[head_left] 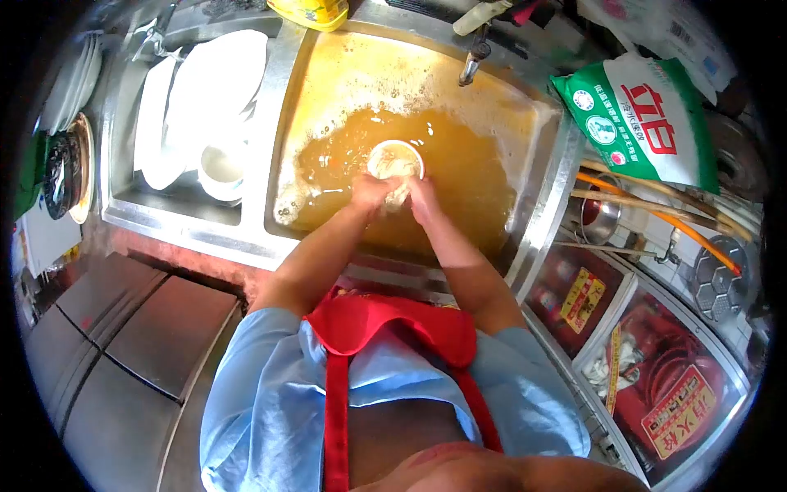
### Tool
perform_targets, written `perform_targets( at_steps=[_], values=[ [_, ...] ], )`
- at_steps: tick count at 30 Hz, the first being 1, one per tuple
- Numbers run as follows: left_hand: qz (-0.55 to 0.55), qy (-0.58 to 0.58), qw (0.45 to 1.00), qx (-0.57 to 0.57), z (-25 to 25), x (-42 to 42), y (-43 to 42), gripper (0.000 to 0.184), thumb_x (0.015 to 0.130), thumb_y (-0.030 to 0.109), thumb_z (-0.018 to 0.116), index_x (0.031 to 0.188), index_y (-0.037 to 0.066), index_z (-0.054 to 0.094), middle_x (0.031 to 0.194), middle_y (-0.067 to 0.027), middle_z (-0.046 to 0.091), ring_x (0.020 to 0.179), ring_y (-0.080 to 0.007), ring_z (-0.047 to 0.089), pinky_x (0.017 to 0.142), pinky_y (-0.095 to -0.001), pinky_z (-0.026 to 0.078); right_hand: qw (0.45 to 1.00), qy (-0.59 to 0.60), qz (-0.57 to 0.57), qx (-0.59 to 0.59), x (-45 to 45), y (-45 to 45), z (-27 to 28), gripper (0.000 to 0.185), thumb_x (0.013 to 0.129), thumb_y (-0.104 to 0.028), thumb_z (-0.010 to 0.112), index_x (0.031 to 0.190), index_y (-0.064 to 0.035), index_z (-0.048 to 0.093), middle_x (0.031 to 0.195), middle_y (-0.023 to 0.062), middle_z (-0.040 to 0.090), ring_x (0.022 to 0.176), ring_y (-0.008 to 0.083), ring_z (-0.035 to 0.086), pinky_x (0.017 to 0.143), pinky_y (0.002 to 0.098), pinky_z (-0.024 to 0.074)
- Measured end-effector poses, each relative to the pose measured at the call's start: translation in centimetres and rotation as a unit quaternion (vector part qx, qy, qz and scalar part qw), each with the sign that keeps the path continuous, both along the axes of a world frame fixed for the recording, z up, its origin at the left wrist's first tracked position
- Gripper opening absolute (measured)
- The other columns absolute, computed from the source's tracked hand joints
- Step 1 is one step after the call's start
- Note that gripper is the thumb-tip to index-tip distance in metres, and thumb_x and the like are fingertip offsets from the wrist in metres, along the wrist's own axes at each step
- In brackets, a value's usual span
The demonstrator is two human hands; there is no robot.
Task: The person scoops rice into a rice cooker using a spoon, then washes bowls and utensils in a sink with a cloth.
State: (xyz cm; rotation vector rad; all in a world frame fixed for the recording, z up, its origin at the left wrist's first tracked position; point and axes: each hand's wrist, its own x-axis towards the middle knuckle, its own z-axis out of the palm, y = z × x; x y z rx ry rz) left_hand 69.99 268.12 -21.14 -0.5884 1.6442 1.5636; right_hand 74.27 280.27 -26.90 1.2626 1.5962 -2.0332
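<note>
A small white bowl (419, 157) is held just above or at the surface of the brownish, sudsy water (459, 180) in the large sink. My left hand (373, 192) grips its near left side, and my right hand (422, 199) closes on the near right side. A pale, wet cloth (397, 197) bunches between the hands and reaches toward the bowl's inside. Which fingers press on the cloth is hard to make out.
The left basin (176, 209) holds white plates (221, 78) and a white cup (221, 168). A faucet (474, 64) overhangs the sink's back. Right of it are a green-and-white detergent bag (639, 123), long sticks (656, 209) and a red fire-hose cabinet (664, 377). A yellow container (316, 12) stands behind.
</note>
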Motion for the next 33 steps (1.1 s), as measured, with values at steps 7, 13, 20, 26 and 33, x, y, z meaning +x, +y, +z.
perform_targets(
  at_steps=[7, 13, 20, 26, 33],
  values=[
    [-0.454, 0.286, 0.809, -0.240, -1.2, -4.4, -1.0, 0.042, 0.072, 0.023, 0.060, 0.110, 0.007, 0.052, 0.095, -0.0175, 0.061, 0.085, -0.0309, 0.061, 0.074, -0.0402, 0.048, 0.952, 0.073, 0.293, 0.057, 0.1, 2.7, 2.7, 0.028, 0.075, -0.014, 0.059, 0.100, -0.0014, 0.058, 0.086, 0.0075, 0.061, 0.082, 0.0187, 0.057, 0.078, 0.0306, 0.0448],
    [-0.668, 0.506, 0.539, -0.081, 1.6, -6.2, 1.5, 0.039, 0.080, 0.016, 0.047, 0.119, 0.010, 0.044, 0.102, -0.0184, 0.057, 0.089, -0.0322, 0.059, 0.073, -0.0405, 0.049, 0.849, -0.067, 0.511, 0.119, -2.9, 3.0, 8.9, 0.031, 0.073, -0.017, 0.063, 0.100, -0.0025, 0.059, 0.085, 0.0076, 0.060, 0.080, 0.0180, 0.056, 0.075, 0.0305, 0.0440],
    [-0.429, 0.308, 0.829, -0.183, 1.9, -4.4, -0.2, 0.035, 0.080, 0.019, 0.051, 0.113, 0.006, 0.049, 0.093, -0.0169, 0.061, 0.087, -0.0297, 0.060, 0.073, -0.0365, 0.050, 0.955, -0.027, 0.294, 0.023, 1.2, 4.1, 0.6, 0.034, 0.074, -0.007, 0.054, 0.108, -0.0023, 0.053, 0.095, 0.0062, 0.059, 0.084, 0.0159, 0.054, 0.074, 0.0308, 0.0436],
    [-0.065, -0.064, 0.995, -0.049, -7.0, 0.4, 0.0, 0.038, 0.082, 0.026, 0.058, 0.111, 0.002, 0.053, 0.094, -0.0149, 0.062, 0.086, -0.0258, 0.061, 0.072, -0.0349, 0.049, 0.947, 0.186, -0.096, -0.244, 1.1, 0.1, 2.9, 0.043, 0.074, -0.002, 0.056, 0.115, -0.0040, 0.046, 0.103, 0.0087, 0.058, 0.092, 0.0218, 0.056, 0.081, 0.0359, 0.0446],
    [-0.159, 0.138, 0.961, 0.182, 1.1, -2.5, -2.2, 0.059, 0.079, 0.022, 0.064, 0.126, -0.001, 0.038, 0.116, -0.0145, 0.053, 0.105, -0.0254, 0.051, 0.091, -0.0363, 0.039, 0.918, 0.264, -0.119, -0.272, -1.5, 1.8, 4.9, 0.063, 0.073, 0.003, 0.051, 0.132, -0.0112, 0.032, 0.125, 0.0097, 0.044, 0.113, 0.0236, 0.045, 0.095, 0.0361, 0.0383]
  ],
)
